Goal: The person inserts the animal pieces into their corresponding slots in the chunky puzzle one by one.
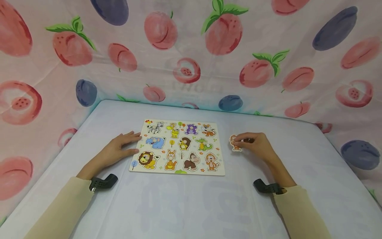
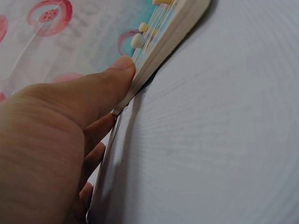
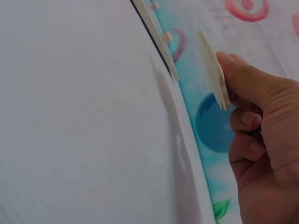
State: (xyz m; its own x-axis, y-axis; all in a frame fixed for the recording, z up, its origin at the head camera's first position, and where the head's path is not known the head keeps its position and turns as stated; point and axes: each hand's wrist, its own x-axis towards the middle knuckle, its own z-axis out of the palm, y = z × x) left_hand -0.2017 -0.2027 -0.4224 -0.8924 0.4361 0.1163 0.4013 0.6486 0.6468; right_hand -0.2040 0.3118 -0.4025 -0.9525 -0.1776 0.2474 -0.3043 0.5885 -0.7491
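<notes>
A wooden animal puzzle board lies flat on the table, with pictures of a zebra, lion, gorilla and other animals. My right hand pinches a monkey puzzle piece to the right of the board, above the table. In the right wrist view the piece is seen nearly edge-on, its pale underside clear of the table. At the board's left edge rests my left hand, its thumb and fingers extended and touching the side. A monkey picture fills the board's lower right corner.
Small knobs stand up from the board in the left wrist view. A white cloth covers the table. Behind it hangs a fruit-patterned curtain, meeting the table's far edge. Each wrist wears a black camera mount.
</notes>
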